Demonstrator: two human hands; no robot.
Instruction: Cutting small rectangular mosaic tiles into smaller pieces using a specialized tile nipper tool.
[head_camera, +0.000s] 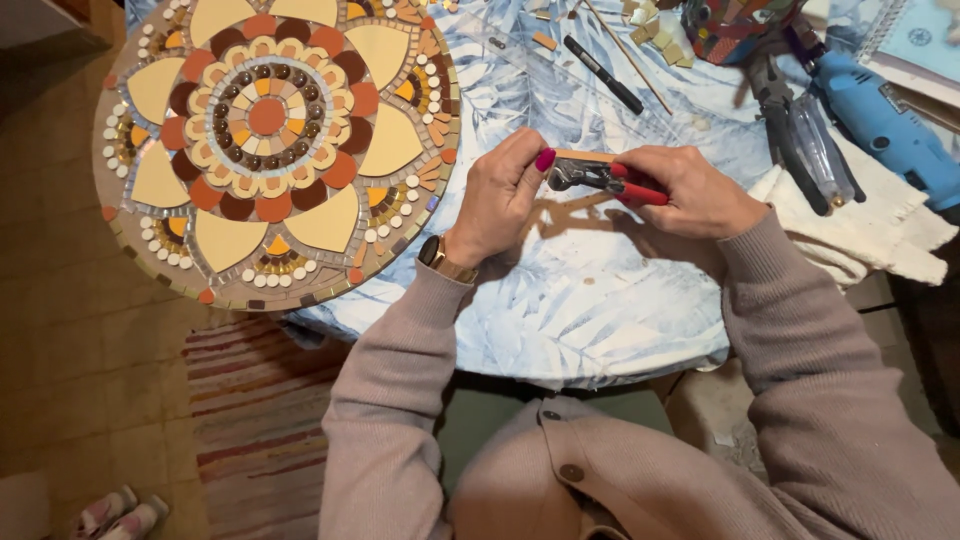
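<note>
Right of the round mosaic (275, 145), pinch the orange tile strip (580, 156) steady in your left hand (500, 200) while your right hand (690, 190), closed around the red-handled nippers (600, 180), squeezes slowly.

Bare cloth (590, 300) lies open near the hands; the mosaic (270, 140) blocks the left, a drill (880, 120) and pliers (800, 130) crowd the far right.

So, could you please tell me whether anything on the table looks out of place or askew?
The round mosaic board overhangs the table's left edge. Small tile pieces lie scattered near the far edge. Otherwise nothing stands out.
</note>
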